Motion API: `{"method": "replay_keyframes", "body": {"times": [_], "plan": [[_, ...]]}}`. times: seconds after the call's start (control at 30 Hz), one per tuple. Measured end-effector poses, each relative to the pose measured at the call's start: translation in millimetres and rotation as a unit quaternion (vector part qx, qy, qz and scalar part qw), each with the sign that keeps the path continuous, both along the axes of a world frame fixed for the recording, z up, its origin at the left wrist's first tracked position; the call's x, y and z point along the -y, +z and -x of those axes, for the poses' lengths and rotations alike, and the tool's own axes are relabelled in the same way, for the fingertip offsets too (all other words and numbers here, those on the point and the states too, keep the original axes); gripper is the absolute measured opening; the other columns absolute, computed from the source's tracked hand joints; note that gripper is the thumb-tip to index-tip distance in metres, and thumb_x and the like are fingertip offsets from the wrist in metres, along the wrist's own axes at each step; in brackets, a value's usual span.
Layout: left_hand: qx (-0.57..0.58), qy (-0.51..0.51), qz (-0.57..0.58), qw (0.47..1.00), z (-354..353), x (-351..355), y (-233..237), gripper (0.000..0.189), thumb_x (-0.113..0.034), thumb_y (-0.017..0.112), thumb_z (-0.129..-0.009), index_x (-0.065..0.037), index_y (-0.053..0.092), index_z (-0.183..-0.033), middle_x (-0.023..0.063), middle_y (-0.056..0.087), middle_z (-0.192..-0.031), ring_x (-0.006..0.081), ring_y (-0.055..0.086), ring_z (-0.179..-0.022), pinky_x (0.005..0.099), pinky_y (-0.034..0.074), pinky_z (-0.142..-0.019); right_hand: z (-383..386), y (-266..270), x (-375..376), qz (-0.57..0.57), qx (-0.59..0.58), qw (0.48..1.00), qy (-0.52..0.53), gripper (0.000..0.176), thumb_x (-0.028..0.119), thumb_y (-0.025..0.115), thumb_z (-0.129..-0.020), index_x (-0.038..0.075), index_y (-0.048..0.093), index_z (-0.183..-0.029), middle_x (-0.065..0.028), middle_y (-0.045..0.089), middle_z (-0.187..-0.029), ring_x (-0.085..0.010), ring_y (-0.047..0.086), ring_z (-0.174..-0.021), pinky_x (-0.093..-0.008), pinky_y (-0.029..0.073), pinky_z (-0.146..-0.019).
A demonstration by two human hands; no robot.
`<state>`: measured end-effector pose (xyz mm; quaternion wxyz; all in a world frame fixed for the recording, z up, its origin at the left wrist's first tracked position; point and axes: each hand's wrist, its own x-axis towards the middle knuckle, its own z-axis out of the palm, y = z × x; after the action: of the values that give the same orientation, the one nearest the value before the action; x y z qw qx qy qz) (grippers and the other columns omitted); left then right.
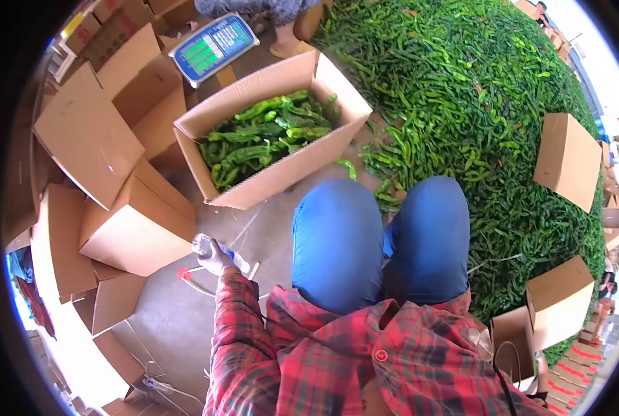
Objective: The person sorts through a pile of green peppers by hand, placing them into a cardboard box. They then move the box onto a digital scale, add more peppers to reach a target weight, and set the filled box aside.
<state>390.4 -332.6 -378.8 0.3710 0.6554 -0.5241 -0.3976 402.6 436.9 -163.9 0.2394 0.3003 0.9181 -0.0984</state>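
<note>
My left hand (216, 258), in a pale glove, is closed around a clear plastic bottle (202, 245), with a blue part showing past the fingers. It is low on my left side, above the concrete floor. In front of my knees stands an open cardboard box (281, 177) partly filled with long green peppers (264, 135). A great heap of green peppers (462, 90) spreads ahead and to the right. I cannot see my right hand.
Several open cardboard boxes (139, 218) crowd the left side. A digital scale display (213, 48) stands behind the pepper box, near another person's foot (285, 47). More boxes (569, 159) lie on the heap at right. White cords (160, 385) run along the floor.
</note>
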Motion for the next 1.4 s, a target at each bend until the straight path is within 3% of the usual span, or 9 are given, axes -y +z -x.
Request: {"method": "replay_keyframes", "body": {"times": [0.33, 0.43, 0.5, 0.7, 0.8, 0.97, 1.13, 1.37, 1.4], "plan": [[-0.313, -0.289, -0.105, 0.899, 102.0, 48.8, 206.4, 0.039, -0.036, 0.066, -0.092, -0.004, 0.061, -0.114, 0.0053, 0.061, -0.1, 0.0138, 0.057, -0.087, 0.0307, 0.047, -0.075, 162.7, 173.1, 97.2, -0.209, 0.217, 0.929, 0.213, 0.036, 0.017, 0.048, -0.095, 0.009, 0.059, -0.128, -0.0131, 0.057, -0.129, -0.034, 0.061, -0.105, -0.0407, 0.049, -0.091], [-0.215, -0.385, -0.069, 0.895, 125.7, 22.2, 253.0, 0.034, -0.037, 0.063, -0.093, -0.006, 0.063, -0.108, 0.0017, 0.059, -0.09, 0.0109, 0.055, -0.077, 0.028, 0.043, -0.067, 259.2, 205.5, 120.8, -0.233, -0.09, 0.815, 0.522, 0.032, 0.018, 0.051, -0.093, 0.005, 0.063, -0.12, -0.0189, 0.064, -0.119, -0.0393, 0.061, -0.105, -0.0415, 0.048, -0.095], [-0.046, -0.424, -0.112, 0.898, 130.0, 20.4, 251.6, 0.033, -0.035, 0.062, -0.093, -0.004, 0.063, -0.105, -0.0017, 0.056, -0.077, 0.0104, 0.05, -0.067, 0.0268, 0.04, -0.061, 327.6, 220.7, 221.2, -0.02, -0.328, 0.78, 0.533, 0.034, 0.022, 0.062, -0.093, 0.002, 0.059, -0.12, -0.0168, 0.064, -0.118, -0.0308, 0.065, -0.097, -0.0376, 0.052, -0.083], [0.032, -0.393, -0.063, 0.917, 123.6, 12.8, 257.9, 0.028, -0.027, 0.056, -0.094, 0.001, 0.06, -0.094, 0.0032, 0.054, -0.063, 0.0148, 0.049, -0.055, 0.0354, 0.043, -0.053, 437.3, 119.5, 470.3, 0.443, 0.026, 0.835, 0.325, 0.11, 0.059, 0.071, -0.079, 0.0, 0.015, -0.153, -0.019, 0.033, -0.153, -0.0283, 0.043, -0.134, -0.0438, 0.049, -0.094], [0.129, -0.391, 0.121, 0.903, 107.4, 29.3, 219.2, 0.029, -0.025, 0.056, -0.092, 0.003, 0.059, -0.085, 0.0094, 0.054, -0.062, 0.0188, 0.053, -0.056, 0.0369, 0.044, -0.055, 465.5, 31.3, 528.1, 0.248, -0.051, 0.847, 0.468, 0.051, 0.046, 0.063, -0.088, -0.005, 0.068, -0.096, -0.0212, 0.068, -0.083, -0.0345, 0.07, -0.083, -0.0454, 0.057, -0.076], [0.108, -0.312, 0.004, 0.944, 14.7, -7.9, 289.2, 0.027, -0.022, 0.059, -0.091, 0.003, 0.064, -0.096, 0.0065, 0.056, -0.067, 0.0098, 0.052, -0.066, 0.0306, 0.045, -0.062, 404.8, 114.9, 547.4, 0.284, -0.04, 0.783, 0.552, 0.042, 0.036, 0.056, -0.094, -0.002, 0.068, -0.081, -0.0227, 0.063, -0.068, -0.0396, 0.066, -0.067, -0.0459, 0.054, -0.068], [-0.092, -0.202, -0.048, 0.974, -114.4, -54.8, 338.8, 0.024, -0.017, 0.057, -0.093, 0.006, 0.064, -0.098, -0.0037, 0.056, -0.077, 0.0053, 0.045, -0.071, 0.0238, 0.04, -0.063, 288.4, 190.1, 577.9, 0.162, -0.05, 0.559, 0.812, 0.029, 0.023, 0.053, -0.093, 0.001, 0.068, -0.082, -0.0218, 0.063, -0.072, -0.0374, 0.065, -0.07, -0.0462, 0.053, -0.067], [-0.035, -0.033, -0.099, 0.994, -285.9, -97.2, 260.2, 0.031, -0.018, 0.06, -0.093, 0.005, 0.064, -0.114, -0.0014, 0.062, -0.093, 0.0072, 0.052, -0.081, 0.0242, 0.043, -0.075, 173.7, 54.4, 632.7, 0.266, -0.173, 0.219, 0.923, 0.012, 0.012, 0.059, -0.076, 0.005, 0.069, -0.076, -0.0178, 0.066, -0.074, -0.0359, 0.067, -0.069, -0.0453, 0.054, -0.061], [-0.054, -0.001, -0.102, 0.993, -297.9, -103.6, 237.4, 0.029, -0.018, 0.061, -0.093, 0.003, 0.065, -0.113, -0.0011, 0.061, -0.092, 0.0073, 0.052, -0.08, 0.0249, 0.043, -0.073, 141.6, 49.9, 646.5, 0.145, 0.023, 0.352, 0.925, 0.017, 0.014, 0.06, -0.076, 0.005, 0.072, -0.082, -0.0193, 0.069, -0.085, -0.036, 0.069, -0.078, -0.0437, 0.055, -0.068]]}}
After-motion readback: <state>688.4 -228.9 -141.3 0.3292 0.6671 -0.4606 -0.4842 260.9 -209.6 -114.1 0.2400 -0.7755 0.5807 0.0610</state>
